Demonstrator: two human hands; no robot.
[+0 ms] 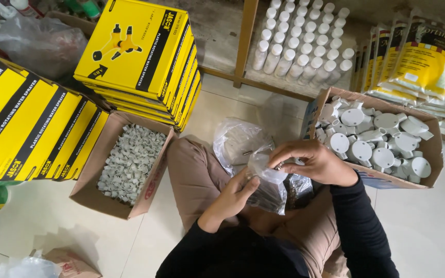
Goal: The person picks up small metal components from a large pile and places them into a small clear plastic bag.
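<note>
Fingers of the right hand (312,162) pinch the mouth of a small clear plastic bag (269,183) at mid-frame over the lap, the left hand (233,195) gripping its side, apparently mid-filling, so steady holding seems needed.

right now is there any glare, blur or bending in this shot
Head view: soft even light, weak shadows on the floor; glare on the clear bag between the left hand and right hand; wide-lens bending tilts the yellow boxes and white bottles; centre is sharp, corners slightly soft.
</note>
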